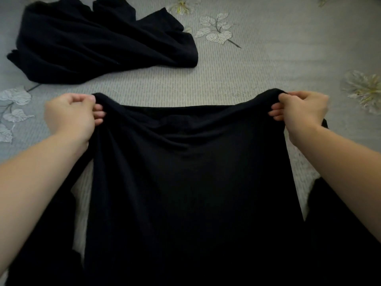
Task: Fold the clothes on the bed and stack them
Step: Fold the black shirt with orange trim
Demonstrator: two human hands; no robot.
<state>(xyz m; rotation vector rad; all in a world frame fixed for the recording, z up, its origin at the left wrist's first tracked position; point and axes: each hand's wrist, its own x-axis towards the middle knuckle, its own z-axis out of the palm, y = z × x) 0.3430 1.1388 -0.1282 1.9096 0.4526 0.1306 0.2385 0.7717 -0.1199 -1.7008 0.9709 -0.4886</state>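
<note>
A black garment (185, 172) hangs spread between my two hands over the bed, filling the lower middle of the view. My left hand (70, 116) grips its upper left corner. My right hand (301, 110) pinches its upper right corner. The top edge sags a little between them. The garment's lower part runs out of the frame at the bottom. A second black garment (99, 42) lies crumpled at the far left of the bed, apart from both hands.
The bed (257, 69) is covered by a grey ribbed sheet printed with pale leaves (216, 29) and flowers (365, 89). Bare sheet shows between the two garments and to the far right.
</note>
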